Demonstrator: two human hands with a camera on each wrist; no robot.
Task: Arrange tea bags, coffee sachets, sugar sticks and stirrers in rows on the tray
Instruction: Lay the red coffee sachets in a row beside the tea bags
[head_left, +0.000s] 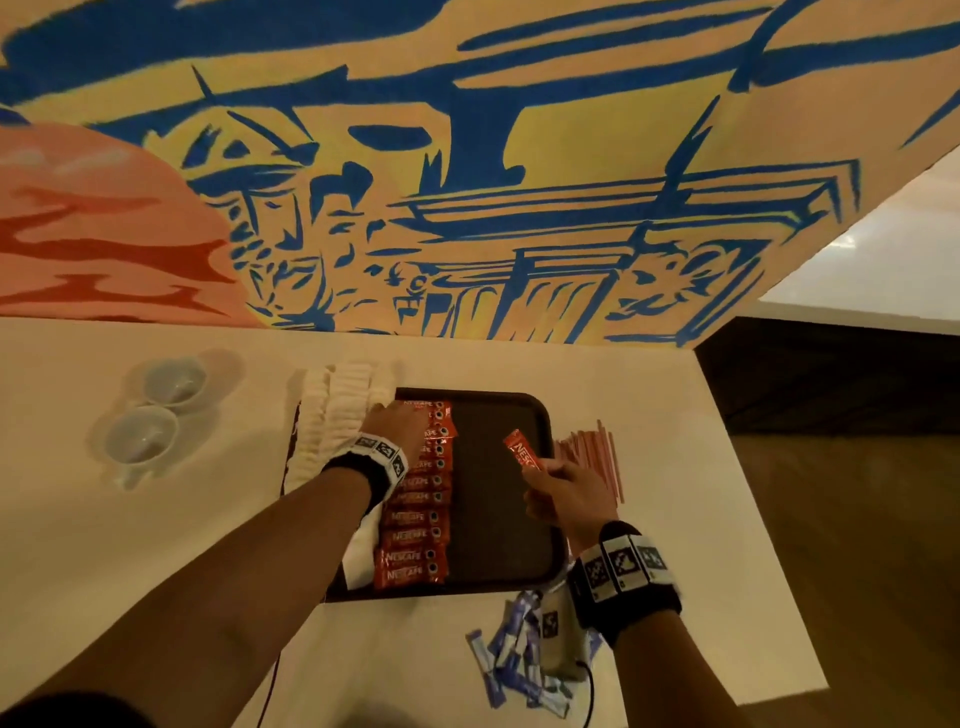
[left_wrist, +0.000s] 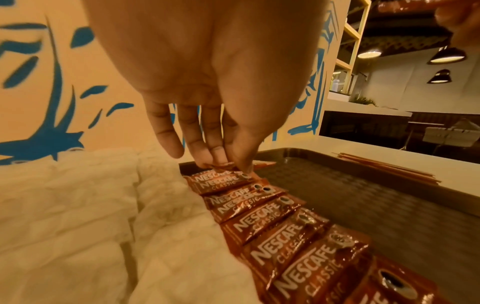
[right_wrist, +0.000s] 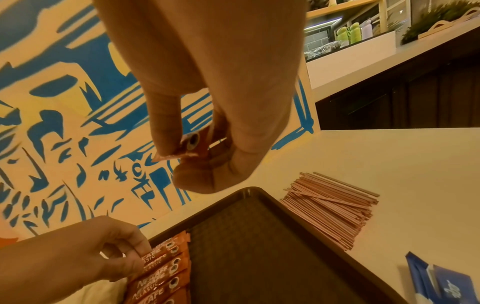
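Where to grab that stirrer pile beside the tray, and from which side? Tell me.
Take the stirrers across the middle of the bundle, coming down from above on the side away from the tray. They lie flat on the counter, thin and mostly parallel, so a pinch across their width should gather several; an end grip would likely fan them.

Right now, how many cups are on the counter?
2. One cup sits left of the tray, nearer the wall; the other cup touches it on the near side. None seems hidden.
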